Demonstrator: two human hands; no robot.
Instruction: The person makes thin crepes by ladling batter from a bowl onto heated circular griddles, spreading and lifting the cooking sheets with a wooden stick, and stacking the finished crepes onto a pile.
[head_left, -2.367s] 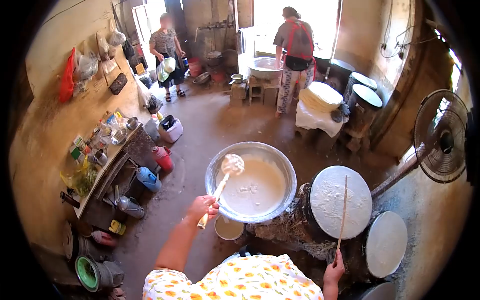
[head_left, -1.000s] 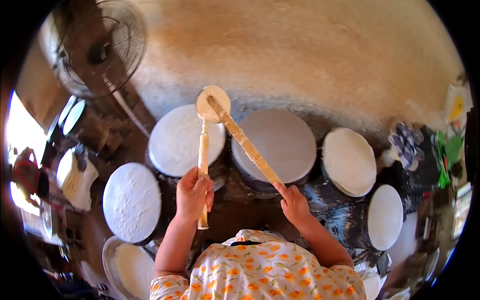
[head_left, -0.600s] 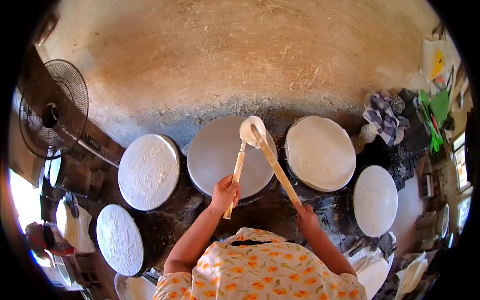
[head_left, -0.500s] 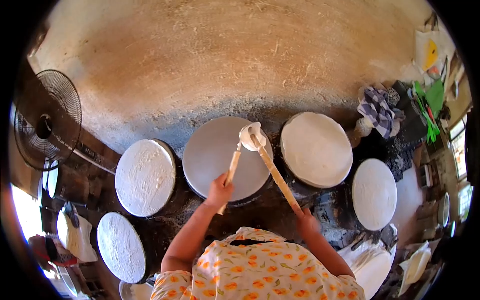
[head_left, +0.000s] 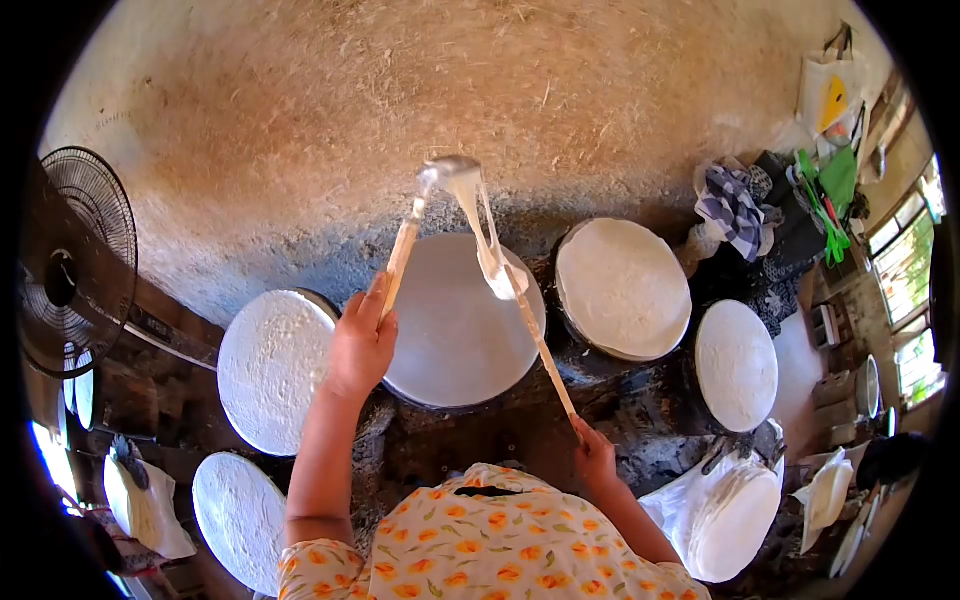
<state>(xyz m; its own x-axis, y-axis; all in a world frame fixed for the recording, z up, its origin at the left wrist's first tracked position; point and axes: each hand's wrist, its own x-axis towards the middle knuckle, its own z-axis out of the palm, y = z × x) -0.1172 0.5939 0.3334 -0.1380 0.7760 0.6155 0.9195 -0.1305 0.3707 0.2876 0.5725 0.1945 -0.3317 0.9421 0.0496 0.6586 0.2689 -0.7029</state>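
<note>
My left hand (head_left: 362, 342) is closed around the wooden handle of a ladle (head_left: 450, 165), its metal bowl raised and tipped above the far side of a round grey griddle (head_left: 455, 345). Stretchy strands of white batter (head_left: 468, 205) hang from the bowl to the head of a long wooden-handled tool (head_left: 543, 350). My right hand (head_left: 595, 453) grips this tool near its lower end. Batter coats the tool's head, so its shape is hidden. The grey griddle below looks bare, while round griddles beside it carry white sheets.
White-topped rounds stand at left (head_left: 275, 370), near left (head_left: 238, 520), right (head_left: 625, 290) and far right (head_left: 737, 365). A stack of thin white sheets (head_left: 735, 520) lies at lower right. A fan (head_left: 75, 260) stands at left. Cloths (head_left: 740, 210) lie near the rough wall (head_left: 400, 90).
My left hand has lifted the ladle up and leftward, away from the right-hand tool, drawing out the batter between them. My right hand has shifted slightly left and down.
</note>
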